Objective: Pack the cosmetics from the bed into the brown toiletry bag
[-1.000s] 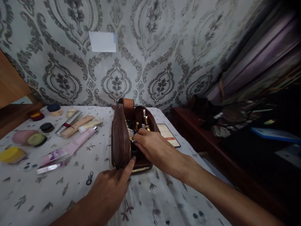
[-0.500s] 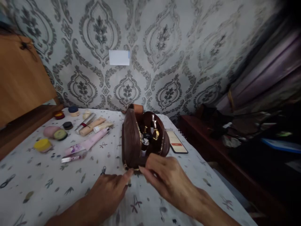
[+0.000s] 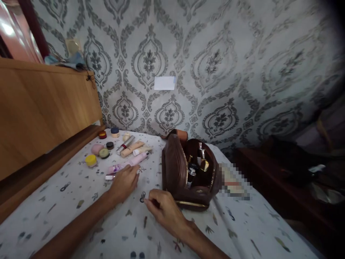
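My left hand reaches over the lip gloss tube and covers its right end. Its fingers look stretched out, though their undersides are hidden and I cannot tell if they touch the gloss. Just behind lies a lilac squeeze tube. My right hand hovers empty at the front left of the brown cosmetic bag, fingers loosely bent, thumb apart. The bag stands unzipped at the top, with several small bottles inside, among them a gold-capped one. Along its lower front runs a gold zip.
At the back left lie a yellow-lidded jar, a navy-lidded jar, a silver tube and a beige tube. A wooden panel borders the left side. A blurred phone lies right of the bag.
Both hands have left the bag's front zip. My left hand has moved left to the lip gloss; my right hand has drawn back leftward. The view has turned left.
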{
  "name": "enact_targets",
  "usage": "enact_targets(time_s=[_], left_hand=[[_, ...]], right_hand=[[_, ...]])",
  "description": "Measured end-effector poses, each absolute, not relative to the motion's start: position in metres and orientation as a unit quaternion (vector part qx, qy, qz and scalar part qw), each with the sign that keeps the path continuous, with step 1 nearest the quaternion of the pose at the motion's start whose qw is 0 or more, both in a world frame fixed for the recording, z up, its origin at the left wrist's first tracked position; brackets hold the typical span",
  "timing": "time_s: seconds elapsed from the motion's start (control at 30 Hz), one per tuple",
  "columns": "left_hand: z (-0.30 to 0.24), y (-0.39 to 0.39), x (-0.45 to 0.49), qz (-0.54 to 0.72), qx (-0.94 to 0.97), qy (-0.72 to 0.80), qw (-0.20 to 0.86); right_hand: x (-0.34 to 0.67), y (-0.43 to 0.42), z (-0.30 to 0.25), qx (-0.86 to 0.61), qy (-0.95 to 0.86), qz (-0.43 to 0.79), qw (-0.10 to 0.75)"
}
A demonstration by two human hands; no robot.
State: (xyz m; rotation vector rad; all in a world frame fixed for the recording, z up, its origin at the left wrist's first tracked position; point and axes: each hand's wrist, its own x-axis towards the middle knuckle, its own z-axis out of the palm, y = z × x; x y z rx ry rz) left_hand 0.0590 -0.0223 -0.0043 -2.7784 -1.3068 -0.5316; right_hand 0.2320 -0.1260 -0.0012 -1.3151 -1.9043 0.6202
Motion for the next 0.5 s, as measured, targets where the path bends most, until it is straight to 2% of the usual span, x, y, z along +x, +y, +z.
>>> enact_targets(time_s=[0.2, 0.33, 0.5], left_hand=[[-0.005, 0.012, 0.049, -0.108, -0.853, -0.506, 0.062], [-0.013, 0.016, 0.051, -0.079, -0.858, -0.505, 0.053], [-0.007, 0.004, 0.043, -0.078, -0.861, -0.5, 0.058]], right_hand=[[0.206, -0.073, -0.03, -0.519, -0.499, 0.475, 0.505], [0.2, -0.055, -0.054, -0.527, -0.442, 0.434, 0.582], [0.204, -0.058, -0.07, -0.518, -0.495, 0.384, 0.582]])
